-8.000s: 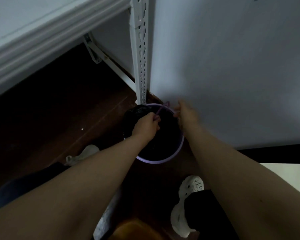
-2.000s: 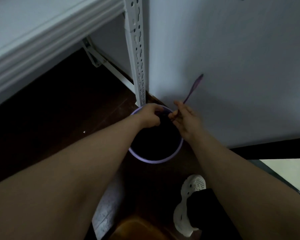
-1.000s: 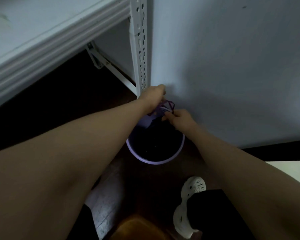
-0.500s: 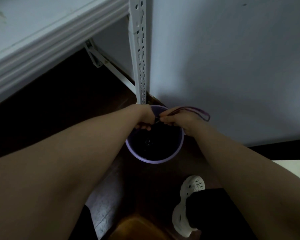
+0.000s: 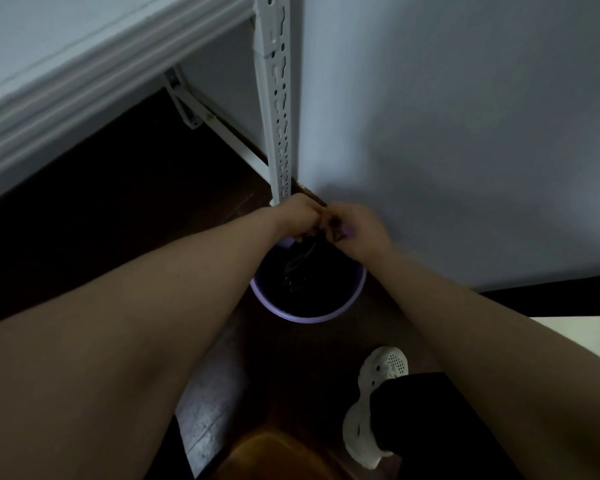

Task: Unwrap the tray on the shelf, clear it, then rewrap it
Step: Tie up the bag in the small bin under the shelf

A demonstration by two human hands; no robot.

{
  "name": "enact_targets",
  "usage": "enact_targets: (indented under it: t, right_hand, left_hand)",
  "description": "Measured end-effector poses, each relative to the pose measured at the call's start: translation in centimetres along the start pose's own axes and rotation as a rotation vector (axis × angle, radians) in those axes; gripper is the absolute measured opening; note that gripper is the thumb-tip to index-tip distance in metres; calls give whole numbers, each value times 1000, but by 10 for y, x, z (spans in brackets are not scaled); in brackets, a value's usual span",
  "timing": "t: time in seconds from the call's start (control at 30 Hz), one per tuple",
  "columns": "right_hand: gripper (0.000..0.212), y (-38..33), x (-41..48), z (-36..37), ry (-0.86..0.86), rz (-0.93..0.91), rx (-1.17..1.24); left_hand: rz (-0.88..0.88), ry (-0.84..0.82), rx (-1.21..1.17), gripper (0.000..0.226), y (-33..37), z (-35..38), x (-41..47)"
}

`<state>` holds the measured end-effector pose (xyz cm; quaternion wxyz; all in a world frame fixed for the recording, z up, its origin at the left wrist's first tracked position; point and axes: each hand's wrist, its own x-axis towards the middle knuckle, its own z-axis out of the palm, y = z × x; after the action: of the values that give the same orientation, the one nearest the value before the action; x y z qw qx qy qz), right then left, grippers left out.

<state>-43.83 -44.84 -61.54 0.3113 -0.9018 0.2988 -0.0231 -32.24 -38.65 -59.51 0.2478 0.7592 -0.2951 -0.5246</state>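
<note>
Black liner: neck is gripped by curled left hand, purple tie is pinched by right hand, likely for knotting; purple bin is set directly beneath. Tray: not seen; shelf up-left of hands.

The dark wooden floor carries a purple bin, just beside the foot of a white shelf upright. A white perforated shoe rests on it nearer the camera.
</note>
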Motion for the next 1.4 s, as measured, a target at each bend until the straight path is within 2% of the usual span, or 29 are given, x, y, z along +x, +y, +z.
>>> enact_targets:
  t: [0.03, 0.07, 0.2, 0.27, 0.33, 0.43, 0.53, 0.63, 0.73, 0.83, 0.97, 1.03, 1.1, 1.17, 1.33, 1.4]
  right_hand:
    - [14, -2, -1, 3, 24, -13, -60]
    - [13, -4, -3, 5, 78, -7, -14]
    - [18, -5, -2, 16, 149, 306, 523]
    - [19, -2, -3, 12, 116, 341, 664]
    - [23, 0, -6, 9, 97, 332, 701]
    - [23, 9, -6, 19, 133, 298, 531]
    - [24, 10, -5, 21, 111, 357, 639]
    - [23, 7, -5, 18, -37, 491, 915]
    - [8, 11, -5, 19, 13, 599, 1071]
    - [20, 9, -3, 21, 71, 688, 1287]
    - [18, 1, 0, 21, 129, 779, 1329]
    - [21, -1, 2, 21, 180, 825, 1279]
    - [27, 0, 3, 23, 202, 822, 1205]
    - [23, -1, 2, 23, 180, 789, 1188]
    - [25, -1, 1, 23, 134, 804, 1156]
    - [24, -1, 1, 23, 137, 820, 1128]
  left_hand:
    - [16, 6, -21, 32, -3, 1, 0]
    - [25, 5, -41, 35, -5, 1, 0]
    - [21, -26, -93, 40, -9, -3, -1]
    - [11, -63, -146, 41, -12, -6, -2]
    - [-2, -90, -185, 36, -14, -10, -2]
    - [17, -67, -145, 26, -13, -12, -4]
    - [81, 18, -26, 24, -11, -11, 0]
    - [215, 72, 329, 24, -9, -11, 5]
    - [340, 135, 679, 26, -10, -11, 10]
    - [456, 199, 845, 29, -9, -9, 13]
    - [534, 283, 1057, 32, -9, -2, 15]
    - [438, 260, 936, 34, -9, 0, 14]
    - [301, 194, 667, 34, -6, 1, 13]
    - [194, 149, 440, 28, -2, 1, 14]
    - [59, 168, 59, 25, -1, -3, 10]
    - [34, 206, -147, 35, -2, -3, 8]
